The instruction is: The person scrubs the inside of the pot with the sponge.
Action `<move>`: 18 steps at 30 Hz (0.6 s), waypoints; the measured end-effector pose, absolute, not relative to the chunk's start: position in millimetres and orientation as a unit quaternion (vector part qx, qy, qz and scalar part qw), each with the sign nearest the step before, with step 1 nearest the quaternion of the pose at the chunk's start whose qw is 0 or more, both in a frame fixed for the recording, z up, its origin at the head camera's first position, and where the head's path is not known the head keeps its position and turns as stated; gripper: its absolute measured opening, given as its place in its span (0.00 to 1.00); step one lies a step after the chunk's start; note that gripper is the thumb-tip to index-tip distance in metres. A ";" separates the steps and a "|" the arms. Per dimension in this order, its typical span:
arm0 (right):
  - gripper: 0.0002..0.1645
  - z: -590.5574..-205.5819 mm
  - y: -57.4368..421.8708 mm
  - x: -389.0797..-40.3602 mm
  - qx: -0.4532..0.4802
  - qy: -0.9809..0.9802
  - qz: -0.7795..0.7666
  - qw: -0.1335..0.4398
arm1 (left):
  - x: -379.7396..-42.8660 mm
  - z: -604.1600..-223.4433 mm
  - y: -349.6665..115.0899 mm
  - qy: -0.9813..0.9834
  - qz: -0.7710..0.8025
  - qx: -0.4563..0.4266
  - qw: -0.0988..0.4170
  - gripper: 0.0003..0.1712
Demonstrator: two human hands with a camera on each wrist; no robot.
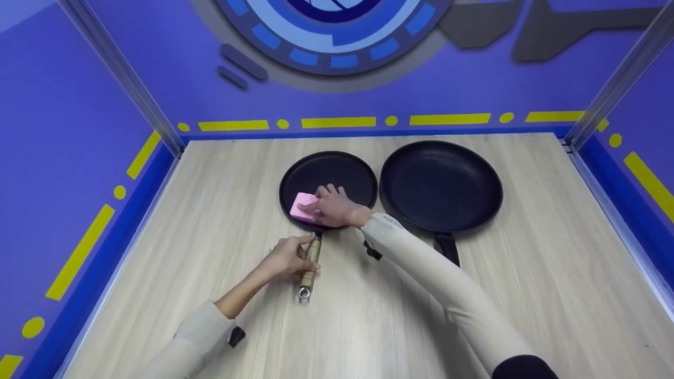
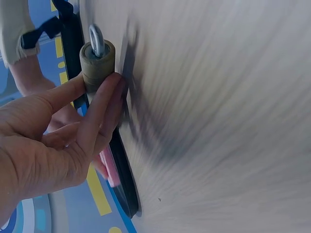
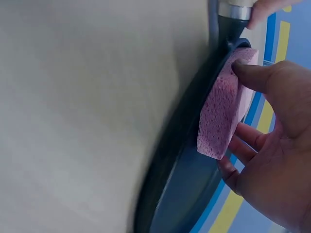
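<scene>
while left hand [image 1: 287, 258] grips handle [image 1: 313, 252], right hand [image 1: 336, 206] holds sponge [image 3: 221, 111].

And here, near the cuff of the right sleeve [image 1: 424, 258], runs a line of tiny dark lettering [image 1: 394, 221], too small and blurred to make out! Across all three views, not one word, brand or number comes up readable.
</scene>
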State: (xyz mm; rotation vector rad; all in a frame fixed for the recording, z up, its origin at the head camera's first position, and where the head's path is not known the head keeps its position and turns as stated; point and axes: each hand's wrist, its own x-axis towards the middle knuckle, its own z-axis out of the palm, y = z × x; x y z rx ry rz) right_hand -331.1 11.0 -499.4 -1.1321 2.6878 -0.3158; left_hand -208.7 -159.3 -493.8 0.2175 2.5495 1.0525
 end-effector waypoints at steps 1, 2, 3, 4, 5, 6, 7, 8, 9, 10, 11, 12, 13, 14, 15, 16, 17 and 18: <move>0.28 -500.3 6.5 -333.2 -0.381 0.913 -0.108 0.099 | -208.0 -494.5 -159.9 0.905 0.375 0.079 0.185 0.46; 0.28 -501.1 2.0 -335.4 -0.377 0.915 -0.106 0.094 | -207.5 -495.3 -160.5 0.905 0.376 0.079 0.184 0.46; 0.28 -501.8 -2.2 -337.5 -0.374 0.917 -0.102 0.089 | -206.9 -495.9 -161.1 0.904 0.379 0.080 0.182 0.47; 0.28 -502.4 -6.2 -339.7 -0.372 0.919 -0.097 0.084 | -206.2 -496.3 -161.6 0.902 0.383 0.079 0.182 0.47; 0.28 -503.0 -10.0 -341.9 -0.371 0.921 -0.093 0.081 | -205.3 -496.4 -162.3 0.900 0.387 0.079 0.183 0.47; 0.28 -503.6 -13.5 -344.1 -0.371 0.922 -0.086 0.076 | -204.5 -496.2 -162.9 0.899 0.390 0.076 0.185 0.47; 0.28 -504.4 -16.7 -346.3 -0.370 0.923 -0.081 0.071 | -203.9 -496.1 -163.4 0.897 0.393 0.074 0.187 0.48; 0.28 -505.3 -19.5 -348.6 -0.370 0.923 -0.077 0.064 | -203.4 -496.0 -164.1 0.897 0.393 0.076 0.186 0.48; 0.28 -506.0 -21.8 -351.1 -0.369 0.925 -0.070 0.057 | -203.1 -495.5 -164.4 0.897 0.393 0.077 0.185 0.48; 0.28 -506.9 -23.8 -353.7 -0.367 0.927 -0.064 0.050 | -203.2 -495.1 -164.7 0.896 0.394 0.078 0.186 0.48; 0.29 -507.9 -25.1 -356.1 -0.363 0.929 -0.056 0.042 | -203.5 -495.0 -164.7 0.896 0.394 0.082 0.186 0.48; 0.29 -509.1 -26.0 -358.6 -0.356 0.933 -0.048 0.034 | -204.4 -495.1 -164.4 0.896 0.395 0.085 0.187 0.47; 0.29 -510.3 -26.5 -361.1 -0.349 0.936 -0.041 0.028 | -205.3 -495.5 -164.0 0.895 0.396 0.089 0.188 0.47; 0.29 -511.6 -26.9 -363.4 -0.341 0.939 -0.035 0.021 | -206.3 -496.0 -163.6 0.894 0.396 0.094 0.188 0.47; 0.30 -512.9 -27.3 -365.9 -0.334 0.942 -0.030 0.018 | -207.2 -496.4 -163.3 0.892 0.399 0.093 0.191 0.47; 0.30 -514.3 -27.8 -368.3 -0.328 0.944 -0.028 0.014 | -207.8 -497.1 -163.2 0.889 0.404 0.092 0.195 0.47; 0.29 -515.7 -28.3 -370.6 -0.322 0.946 -0.030 0.010 | -208.4 -498.1 -163.3 0.888 0.406 0.093 0.195 0.47; 0.29 -517.1 -29.1 -373.3 -0.318 0.948 -0.029 0.007 | -208.7 -498.7 -163.6 0.886 0.410 0.091 0.196 0.47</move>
